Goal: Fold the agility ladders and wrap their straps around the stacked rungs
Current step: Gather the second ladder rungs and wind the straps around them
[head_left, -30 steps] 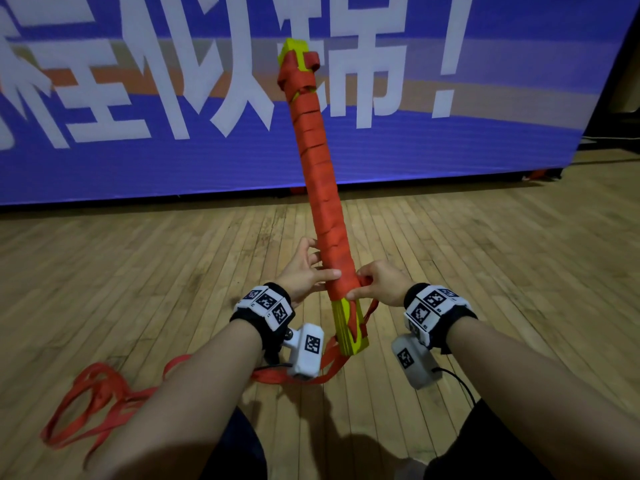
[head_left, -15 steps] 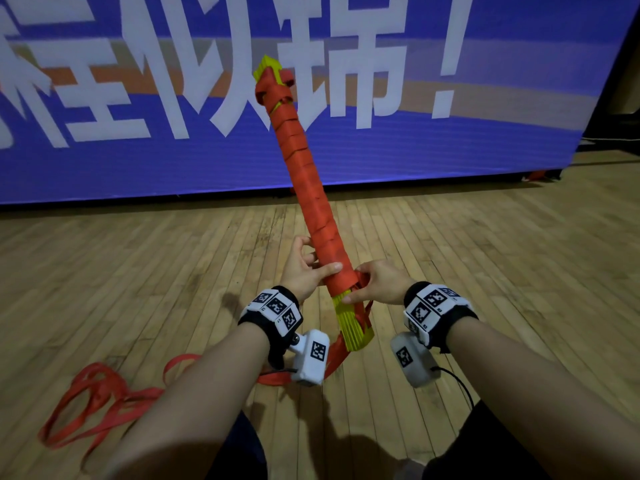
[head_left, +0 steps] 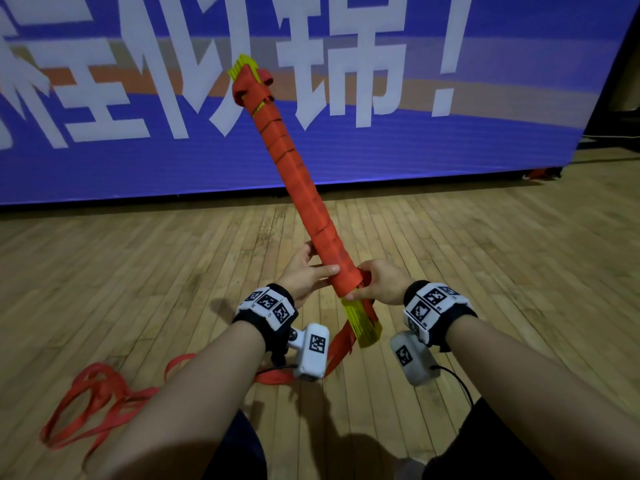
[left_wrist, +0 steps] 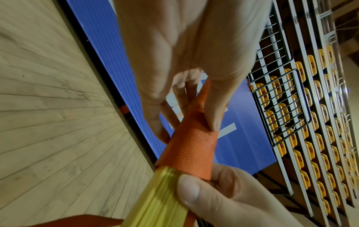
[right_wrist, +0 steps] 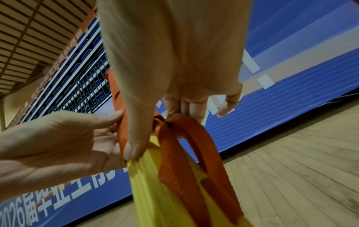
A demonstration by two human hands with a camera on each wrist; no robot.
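A long bundle of stacked yellow rungs (head_left: 360,322) is wound almost end to end in orange strap (head_left: 304,188) and slants up and to the left in the head view. My left hand (head_left: 308,271) grips the wrapped bundle near its lower end, thumb laid across the strap (left_wrist: 191,147). My right hand (head_left: 375,282) pinches the bundle's lower end where strap (right_wrist: 174,153) meets the bare yellow rungs (right_wrist: 155,192). A loose length of strap (head_left: 341,344) hangs from there down to the floor.
The rest of the orange strap (head_left: 93,396) lies in loops on the wooden floor (head_left: 485,271) at my lower left. A large blue banner (head_left: 381,140) with white characters stands across the back. Tiered yellow seats (left_wrist: 310,122) rise behind railings.
The bundle's top has swung to the left, so it now leans more steeply. Both hands have kept their hold at its lower end.
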